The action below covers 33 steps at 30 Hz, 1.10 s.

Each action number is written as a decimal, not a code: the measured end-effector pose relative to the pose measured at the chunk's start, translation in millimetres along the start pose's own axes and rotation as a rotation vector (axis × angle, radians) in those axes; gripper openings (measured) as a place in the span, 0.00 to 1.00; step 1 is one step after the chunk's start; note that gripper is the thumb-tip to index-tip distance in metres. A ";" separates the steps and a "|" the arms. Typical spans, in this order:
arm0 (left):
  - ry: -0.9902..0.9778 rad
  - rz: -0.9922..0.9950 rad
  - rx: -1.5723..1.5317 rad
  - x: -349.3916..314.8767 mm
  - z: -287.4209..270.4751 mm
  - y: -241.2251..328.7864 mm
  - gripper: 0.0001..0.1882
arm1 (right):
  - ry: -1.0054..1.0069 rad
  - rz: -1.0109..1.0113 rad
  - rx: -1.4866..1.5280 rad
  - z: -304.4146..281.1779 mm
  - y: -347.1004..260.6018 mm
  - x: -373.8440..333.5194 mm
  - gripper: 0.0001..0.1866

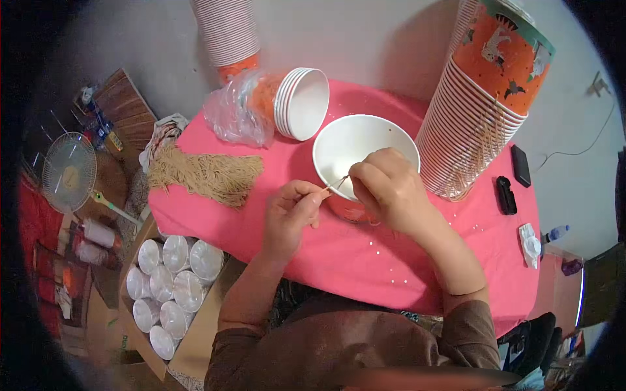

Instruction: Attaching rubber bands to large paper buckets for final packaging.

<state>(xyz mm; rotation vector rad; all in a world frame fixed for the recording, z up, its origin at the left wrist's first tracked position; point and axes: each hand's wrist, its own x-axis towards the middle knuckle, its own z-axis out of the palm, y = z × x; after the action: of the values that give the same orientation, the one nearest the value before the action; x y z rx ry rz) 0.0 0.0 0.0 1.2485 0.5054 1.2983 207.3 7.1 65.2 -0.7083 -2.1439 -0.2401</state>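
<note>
A round paper bucket (pixel 355 130), white inside and orange outside, stands on the pink-covered table in front of me. At its near rim, my left hand (pixel 295 212) pinches a thin tan cord (pixel 339 182) between thumb and fingertips. My right hand (pixel 393 189) is closed on the same cord, just over the rim; its fingers partly hide the near edge of the bucket. Left of my hands lies a flat bundle of tan cords (pixel 205 176). To the right, a tall stack of orange buckets (pixel 466 127) has similar cords hanging down its side.
Several nested buckets (pixel 306 104) lie on their side in clear plastic at the back left, before another tall stack (pixel 228 32). Black objects (pixel 505 195) and a tissue pack (pixel 529 246) sit near the right edge. A carton (pixel 195 313) of wrapped white cups stands lower left.
</note>
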 end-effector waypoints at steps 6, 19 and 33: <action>0.017 -0.095 0.032 -9.7 1.1 -0.3 0.08 | 0.001 -0.055 -0.171 -8.5 1.3 3.0 0.12; 0.054 0.730 0.906 22.8 28.0 21.0 0.13 | -0.025 -0.136 -0.136 -13.0 -17.6 7.3 0.12; 0.091 0.624 0.954 13.3 15.2 7.1 0.11 | 0.072 -0.187 -0.417 -47.9 -1.0 12.4 0.12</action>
<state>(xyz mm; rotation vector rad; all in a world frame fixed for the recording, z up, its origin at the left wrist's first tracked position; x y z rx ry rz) 13.7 4.5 15.8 2.2696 0.9018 1.7023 232.8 -8.0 104.9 -0.7168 -2.1116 -0.8179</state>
